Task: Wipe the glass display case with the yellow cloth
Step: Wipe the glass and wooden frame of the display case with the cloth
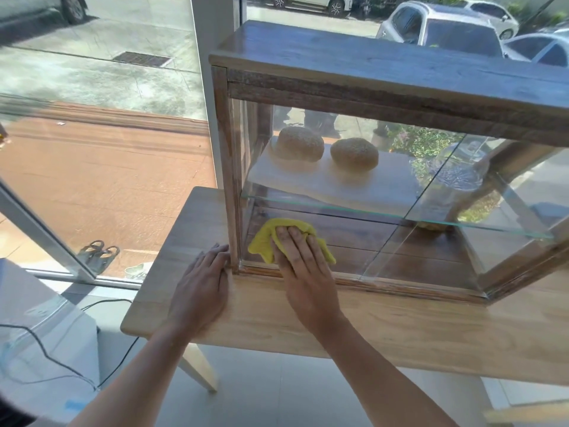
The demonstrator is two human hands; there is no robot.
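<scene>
A wood-framed glass display case [385, 97] stands on a light wooden table [369, 328]. My right hand [303, 269] presses a crumpled yellow cloth [264, 238] flat against the lower left of the front glass pane. My left hand [203, 288] lies flat on the tabletop, fingers apart, fingertips touching the case's lower left corner post. Two seeded buns [300, 143] sit on a white board on the glass shelf inside.
A cut-glass dish [458, 174] stands on the shelf to the right. Large windows lie behind and to the left, with parked cars outside. A white appliance [40, 334] with cables sits at lower left. The table edge runs close to my arms.
</scene>
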